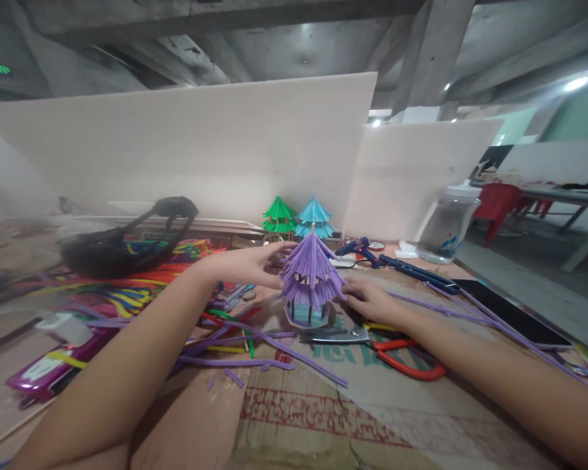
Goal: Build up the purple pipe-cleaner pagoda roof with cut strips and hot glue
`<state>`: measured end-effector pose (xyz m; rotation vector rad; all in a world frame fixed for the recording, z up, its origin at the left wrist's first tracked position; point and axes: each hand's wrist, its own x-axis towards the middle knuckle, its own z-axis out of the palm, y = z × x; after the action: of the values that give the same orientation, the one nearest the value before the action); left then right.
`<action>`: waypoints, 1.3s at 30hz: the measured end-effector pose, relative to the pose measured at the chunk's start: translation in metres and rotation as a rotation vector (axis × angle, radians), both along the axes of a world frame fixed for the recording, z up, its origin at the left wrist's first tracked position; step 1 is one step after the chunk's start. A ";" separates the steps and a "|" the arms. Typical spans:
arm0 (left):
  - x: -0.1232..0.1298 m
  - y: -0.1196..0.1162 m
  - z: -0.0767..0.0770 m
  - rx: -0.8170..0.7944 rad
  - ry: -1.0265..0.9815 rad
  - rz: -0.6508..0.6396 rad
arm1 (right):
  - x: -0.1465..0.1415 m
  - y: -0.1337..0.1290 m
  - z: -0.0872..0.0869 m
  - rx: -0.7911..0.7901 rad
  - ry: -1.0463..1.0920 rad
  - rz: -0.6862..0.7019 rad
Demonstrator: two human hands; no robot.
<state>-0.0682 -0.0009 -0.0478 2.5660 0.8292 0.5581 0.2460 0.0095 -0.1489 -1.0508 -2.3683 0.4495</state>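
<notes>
A small model pavilion (312, 271) with a two-tiered purple roof of thin strips stands upright on the table in front of me. My left hand (263, 262) grips the roof from the left, its thumb and fingers apart, with some fingertips hidden behind the strips. At the lower roof edge on the right, my right hand (370, 300) holds on with bent fingers. Dark posts and a pale blue base show under the roof. Red-handled scissors (409, 365) lie just in front, blades pointing left. Loose purple strips (269, 362) are scattered to the left of them.
Green (279, 215) and blue model pavilions (314, 217) stand behind. A glue gun (359, 249), a utility knife (416, 273), a phone (512, 312) and a plastic jug (448, 225) are on the right. Colourful strips (142, 287), a black basket (112, 251) and a purple device (61, 365) occupy the left.
</notes>
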 end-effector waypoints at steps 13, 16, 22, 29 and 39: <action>0.025 0.023 -0.037 0.130 -0.166 0.281 | -0.007 0.000 -0.005 -0.006 -0.058 0.012; 0.025 0.024 -0.036 0.161 -0.163 0.354 | -0.007 0.000 -0.006 0.016 -0.053 0.010; 0.025 -0.001 -0.009 0.306 -0.117 0.377 | -0.007 0.000 -0.006 0.059 -0.028 -0.009; 0.035 -0.007 -0.014 0.711 0.044 0.172 | -0.007 0.000 -0.008 0.080 -0.033 0.020; 0.031 0.002 -0.017 0.917 0.141 0.122 | -0.008 -0.001 -0.006 0.100 -0.044 0.031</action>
<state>-0.0372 0.0011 -0.0651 3.4199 0.9256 0.9798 0.2383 0.0080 -0.1546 -0.9898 -2.4222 0.3180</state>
